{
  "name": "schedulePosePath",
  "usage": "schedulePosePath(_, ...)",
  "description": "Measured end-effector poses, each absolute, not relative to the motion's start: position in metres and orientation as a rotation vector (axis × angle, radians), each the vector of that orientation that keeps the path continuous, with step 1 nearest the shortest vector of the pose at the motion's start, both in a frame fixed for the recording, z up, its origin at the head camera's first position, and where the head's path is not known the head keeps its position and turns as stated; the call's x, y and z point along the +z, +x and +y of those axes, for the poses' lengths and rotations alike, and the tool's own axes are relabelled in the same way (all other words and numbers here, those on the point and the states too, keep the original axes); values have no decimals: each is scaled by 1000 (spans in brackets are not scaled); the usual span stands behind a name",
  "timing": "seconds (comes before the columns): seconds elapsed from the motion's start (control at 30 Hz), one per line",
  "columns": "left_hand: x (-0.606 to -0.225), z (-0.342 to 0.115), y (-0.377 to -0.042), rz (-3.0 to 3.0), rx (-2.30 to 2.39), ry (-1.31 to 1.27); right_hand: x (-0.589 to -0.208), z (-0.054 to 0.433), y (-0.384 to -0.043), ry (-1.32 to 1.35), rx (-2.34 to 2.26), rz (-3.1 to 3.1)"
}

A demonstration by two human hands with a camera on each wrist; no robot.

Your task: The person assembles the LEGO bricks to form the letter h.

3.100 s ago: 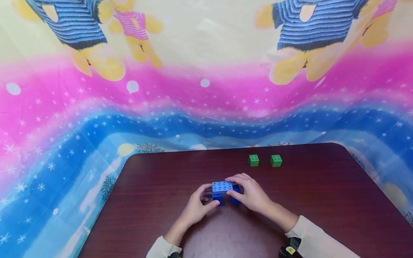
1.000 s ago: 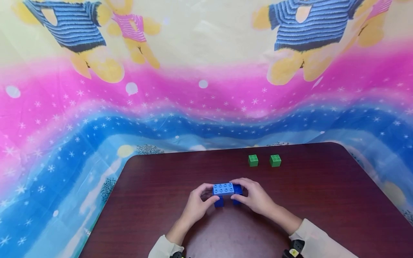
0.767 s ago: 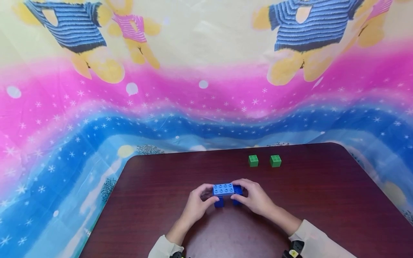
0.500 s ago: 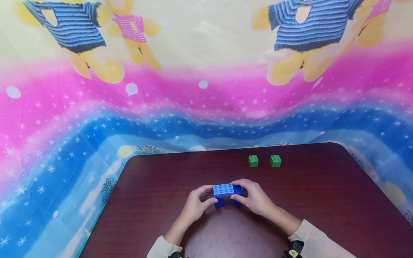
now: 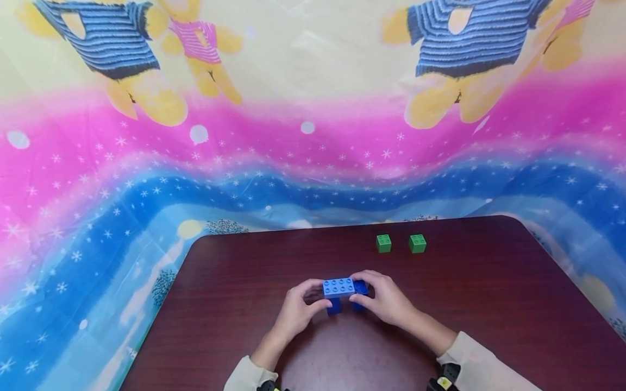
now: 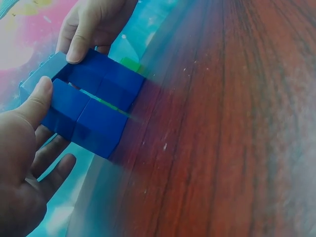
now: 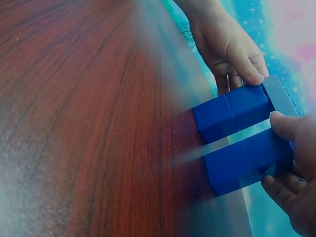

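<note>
Two dark blue pillars of stacked toy building bricks stand side by side on the table, a narrow gap between them. A lighter blue eight-stud brick (image 5: 338, 286) lies across their tops; at its right end a bit of the right pillar's top (image 5: 361, 287) stays uncovered. My left hand (image 5: 297, 310) grips the left pillar (image 6: 81, 116) near the top, thumb on the near face, other fingers behind. With thumb and fingers my right hand (image 5: 386, 296) holds the upper part of the right pillar (image 7: 247, 160), close beside the lighter brick's end.
Two green four-stud bricks, a left one (image 5: 383, 243) and a right one (image 5: 418, 243), sit apart near the far edge of the dark red-brown table (image 5: 254, 266). Behind the table hangs a printed cloth (image 5: 313, 152) with bears and snowflakes.
Since the oldest frame, my right fingers have slid off the lighter brick's end onto the right pillar. My left thumb sits slightly higher, and the left pillar's foot has shifted slightly right.
</note>
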State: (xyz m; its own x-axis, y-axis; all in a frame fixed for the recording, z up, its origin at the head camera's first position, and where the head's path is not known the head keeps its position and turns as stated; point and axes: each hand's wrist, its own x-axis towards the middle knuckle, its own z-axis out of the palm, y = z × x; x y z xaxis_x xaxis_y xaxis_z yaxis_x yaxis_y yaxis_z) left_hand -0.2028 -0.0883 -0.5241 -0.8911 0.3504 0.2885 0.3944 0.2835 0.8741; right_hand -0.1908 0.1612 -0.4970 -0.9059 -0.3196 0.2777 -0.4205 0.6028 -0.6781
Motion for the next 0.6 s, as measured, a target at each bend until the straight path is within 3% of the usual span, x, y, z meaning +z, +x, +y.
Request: schedulePosePath(0.6, -518, -88, -204, -2444, -1694, -787, -494, 161, -190, 603, 1175, -2731)
